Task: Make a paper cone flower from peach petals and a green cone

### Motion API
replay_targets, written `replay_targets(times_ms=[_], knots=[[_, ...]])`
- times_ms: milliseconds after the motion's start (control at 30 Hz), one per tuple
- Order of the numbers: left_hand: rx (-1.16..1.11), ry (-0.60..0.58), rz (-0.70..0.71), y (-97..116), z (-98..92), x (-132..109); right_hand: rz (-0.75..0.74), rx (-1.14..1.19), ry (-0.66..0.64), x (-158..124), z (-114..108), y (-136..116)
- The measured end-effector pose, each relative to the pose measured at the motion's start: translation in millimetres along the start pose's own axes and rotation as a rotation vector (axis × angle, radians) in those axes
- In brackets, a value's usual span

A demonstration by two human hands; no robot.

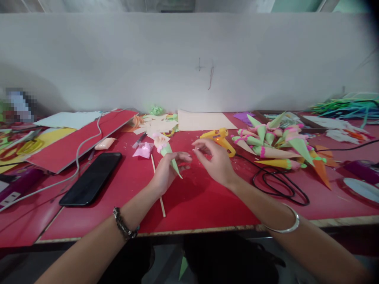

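Note:
My left hand (166,171) holds a light green paper cone (170,152) with a ruffled pink rim and a pale top, its pointed end down toward me. The thumb lies along the cone and the other fingers reach to the right. Just across from it, my right hand (217,161) is raised with thumb and fingertips brought together; whether something tiny is between them I cannot make out. Behind the right hand a yellow hot glue gun (220,138) lies on the red table, a small orange light on its side. A thin wooden stick (162,207) lies partly under my left hand.
To the left are a black phone (91,179), a white cable (79,152) and a red board (85,138). A pink packet (143,150) lies past the stick. At right, several paper cones (266,138) are piled beside a coiled black cord (284,185). A wall (133,63) stands behind.

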State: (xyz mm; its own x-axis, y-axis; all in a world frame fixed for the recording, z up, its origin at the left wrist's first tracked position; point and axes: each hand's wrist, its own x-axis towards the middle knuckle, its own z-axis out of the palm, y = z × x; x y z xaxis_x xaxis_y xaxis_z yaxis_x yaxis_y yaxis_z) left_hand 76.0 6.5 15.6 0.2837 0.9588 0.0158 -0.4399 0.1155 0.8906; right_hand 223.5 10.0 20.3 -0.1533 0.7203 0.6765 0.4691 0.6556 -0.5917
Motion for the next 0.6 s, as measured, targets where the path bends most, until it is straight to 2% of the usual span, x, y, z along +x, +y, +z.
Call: replay_targets(times_ms=[133,267,400,600], knots=[[0.039,-0.039,-0.015,0.2,0.8,-1.5,0.101,0.122,0.032,0.2,-1.9,0.9],[0.047,-0.186,-0.003,-0.5,-0.3,-3.9,0.161,0.215,-0.027,0.0,-1.5,0.4],[0.026,-0.303,-0.031,-1.1,-1.0,-5.8,0.225,0.295,0.0,0.2,0.3,2.5],[0.013,-0.372,-0.077,-1.9,-1.8,-5.8,0.245,0.343,-0.013,0.3,-0.4,0.5]])
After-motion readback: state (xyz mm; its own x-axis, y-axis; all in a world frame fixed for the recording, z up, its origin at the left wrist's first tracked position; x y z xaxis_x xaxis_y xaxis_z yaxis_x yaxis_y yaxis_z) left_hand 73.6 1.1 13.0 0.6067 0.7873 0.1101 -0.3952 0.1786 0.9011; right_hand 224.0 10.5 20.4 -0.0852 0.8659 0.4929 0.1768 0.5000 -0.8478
